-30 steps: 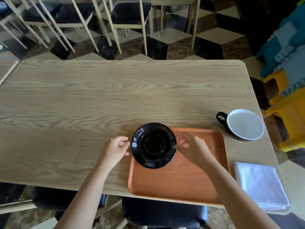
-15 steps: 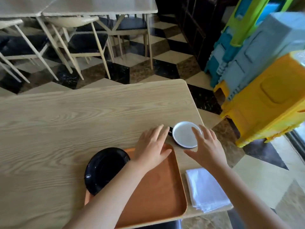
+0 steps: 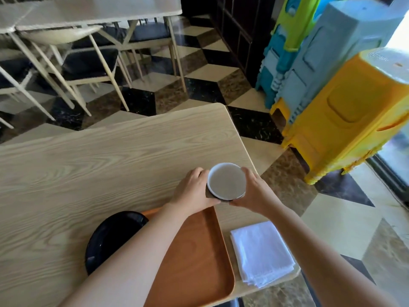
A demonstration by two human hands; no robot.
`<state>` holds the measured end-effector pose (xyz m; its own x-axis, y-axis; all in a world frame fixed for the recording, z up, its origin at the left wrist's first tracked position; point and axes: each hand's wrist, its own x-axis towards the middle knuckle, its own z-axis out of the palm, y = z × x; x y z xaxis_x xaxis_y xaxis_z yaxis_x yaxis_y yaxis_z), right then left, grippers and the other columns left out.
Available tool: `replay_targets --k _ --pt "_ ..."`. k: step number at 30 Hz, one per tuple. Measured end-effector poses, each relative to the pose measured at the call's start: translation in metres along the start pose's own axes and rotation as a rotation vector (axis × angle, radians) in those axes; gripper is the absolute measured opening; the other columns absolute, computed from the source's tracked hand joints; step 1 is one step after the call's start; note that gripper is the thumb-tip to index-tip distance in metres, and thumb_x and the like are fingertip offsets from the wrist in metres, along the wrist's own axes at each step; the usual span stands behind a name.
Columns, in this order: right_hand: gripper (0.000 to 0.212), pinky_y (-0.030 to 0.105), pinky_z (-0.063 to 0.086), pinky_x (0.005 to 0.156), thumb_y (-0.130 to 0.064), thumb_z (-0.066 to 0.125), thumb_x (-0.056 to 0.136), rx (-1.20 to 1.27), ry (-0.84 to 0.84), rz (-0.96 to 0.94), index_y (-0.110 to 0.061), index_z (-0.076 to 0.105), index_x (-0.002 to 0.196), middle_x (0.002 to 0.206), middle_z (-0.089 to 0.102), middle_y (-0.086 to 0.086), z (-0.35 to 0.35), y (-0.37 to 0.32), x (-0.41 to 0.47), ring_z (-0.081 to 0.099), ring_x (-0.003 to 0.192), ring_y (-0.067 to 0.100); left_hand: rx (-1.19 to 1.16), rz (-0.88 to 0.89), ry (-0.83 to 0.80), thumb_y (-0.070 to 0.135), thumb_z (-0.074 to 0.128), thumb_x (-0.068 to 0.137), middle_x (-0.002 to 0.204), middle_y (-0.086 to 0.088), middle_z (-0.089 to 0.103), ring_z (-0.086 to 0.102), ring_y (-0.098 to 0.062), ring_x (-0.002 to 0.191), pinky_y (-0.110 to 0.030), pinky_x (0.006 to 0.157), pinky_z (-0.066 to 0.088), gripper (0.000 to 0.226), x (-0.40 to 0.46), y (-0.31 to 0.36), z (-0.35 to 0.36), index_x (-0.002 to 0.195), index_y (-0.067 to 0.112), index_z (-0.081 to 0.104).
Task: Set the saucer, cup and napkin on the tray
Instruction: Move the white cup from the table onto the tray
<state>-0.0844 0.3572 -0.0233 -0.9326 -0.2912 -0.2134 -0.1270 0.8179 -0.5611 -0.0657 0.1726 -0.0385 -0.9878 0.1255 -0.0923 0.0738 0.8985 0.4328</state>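
One item, the saucer (image 3: 115, 235), already sits on the tray (image 3: 199, 258); both hands' fingers (image 3: 194, 176) clamp the cup (image 3: 226, 181) beyond it, the napkin (image 3: 261, 251) waiting on the tabletop (image 3: 88, 173)

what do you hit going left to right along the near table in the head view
black saucer → orange tray → white folded napkin. The cup, held by left hand and right hand, sits farther back, above the tray-napkin gap.
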Motion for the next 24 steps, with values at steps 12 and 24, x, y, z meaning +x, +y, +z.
replay_targets --k 12,24 --pt "0.096 0.044 0.051 0.092 -0.021 0.087 0.05 0.29 -0.06 -0.147 -0.023 0.037 0.132 0.122 0.046 0.0 0.003 -0.014 -0.024 0.048 0.114 0.019 -0.382 -0.023 0.196 0.037 0.082 0.058 0.109 0.005 0.053 0.05 -0.013 0.108 -0.027 0.095 0.043 0.067 -0.065 -0.029 -0.017 0.117 0.015 0.059" --pt "0.096 -0.003 0.044 0.068 -0.009 0.085 0.055 0.329 -0.242 -0.153 -0.027 0.035 0.134 0.119 0.04 -0.006 0.047 -0.033 -0.037 0.046 0.109 0.008 -0.427 -0.178 0.203 0.052 0.071 0.058 0.113 0.007 0.053 0.05 -0.007 0.108 -0.012 0.089 0.042 0.071 -0.128 -0.057 -0.001 0.12 0.021 0.058"
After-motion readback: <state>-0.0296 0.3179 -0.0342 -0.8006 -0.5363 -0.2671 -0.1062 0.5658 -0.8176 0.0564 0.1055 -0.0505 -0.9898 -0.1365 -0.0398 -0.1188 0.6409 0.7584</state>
